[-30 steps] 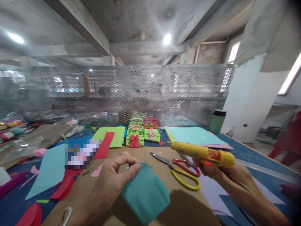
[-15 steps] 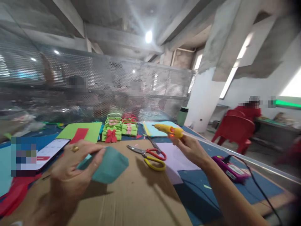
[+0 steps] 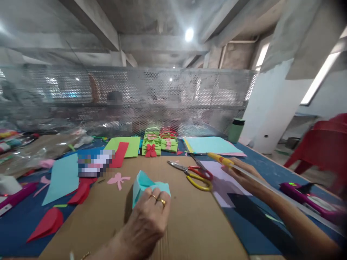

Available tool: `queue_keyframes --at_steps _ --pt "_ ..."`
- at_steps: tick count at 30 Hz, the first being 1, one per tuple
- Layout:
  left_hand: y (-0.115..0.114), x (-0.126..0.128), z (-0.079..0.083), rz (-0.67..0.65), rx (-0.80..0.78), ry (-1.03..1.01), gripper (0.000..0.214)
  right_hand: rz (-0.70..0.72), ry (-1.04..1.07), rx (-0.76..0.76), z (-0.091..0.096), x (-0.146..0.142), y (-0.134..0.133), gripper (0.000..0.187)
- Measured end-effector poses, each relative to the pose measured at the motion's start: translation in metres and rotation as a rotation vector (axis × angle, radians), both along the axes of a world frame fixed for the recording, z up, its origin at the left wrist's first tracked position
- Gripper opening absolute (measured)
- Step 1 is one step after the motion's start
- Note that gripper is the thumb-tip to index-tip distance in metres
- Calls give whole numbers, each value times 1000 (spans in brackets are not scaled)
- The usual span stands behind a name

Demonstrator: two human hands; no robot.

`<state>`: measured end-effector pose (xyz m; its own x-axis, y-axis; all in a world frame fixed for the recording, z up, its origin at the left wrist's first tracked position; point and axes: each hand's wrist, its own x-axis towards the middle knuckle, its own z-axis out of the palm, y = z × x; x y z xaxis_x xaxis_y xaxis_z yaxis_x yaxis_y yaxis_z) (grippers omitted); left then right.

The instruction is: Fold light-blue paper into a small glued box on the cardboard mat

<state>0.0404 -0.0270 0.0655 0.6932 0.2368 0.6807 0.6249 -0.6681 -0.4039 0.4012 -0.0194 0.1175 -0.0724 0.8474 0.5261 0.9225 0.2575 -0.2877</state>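
My left hand (image 3: 151,213), with rings on its fingers, is closed on a folded turquoise paper form (image 3: 139,184) above the brown cardboard sheet (image 3: 200,224). Its fingertips are hidden at the paper's near side. To the right, my right hand (image 3: 242,171) grips a yellow hot glue gun (image 3: 220,159), its nozzle pointing left and a long pale glue stick (image 3: 268,187) trailing from its back. Between the hands lie scissors (image 3: 191,175) with one red and one yellow handle. A pink paper bow cutout (image 3: 118,180) is left of the turquoise form.
Small green paper bags (image 3: 151,146) with bows stand at the back. Paper sheets (image 3: 214,145) lie behind the glue gun, near a green bottle (image 3: 235,130). A purple device (image 3: 309,198) sits at right. Red folded paper (image 3: 47,224) and a phone (image 3: 94,164) are at left.
My left hand has turned over and moved right with the turquoise paper, lower to the cardboard. My right hand has lowered the glue gun. The view has swung left.
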Motion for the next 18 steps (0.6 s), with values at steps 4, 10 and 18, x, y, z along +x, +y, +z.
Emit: queue_keyframes --at_steps 4,10,18 --pt "-26 -2 -7 -128 -94 -51 27 151 90 -10 18 -42 -8 36" --pt "-20 -36 50 -112 -221 -256 18 391 189 -183 29 -100 -19 32" --pt "25 -33 50 56 -642 -23 13 485 208 -250 27 -121 -20 29"
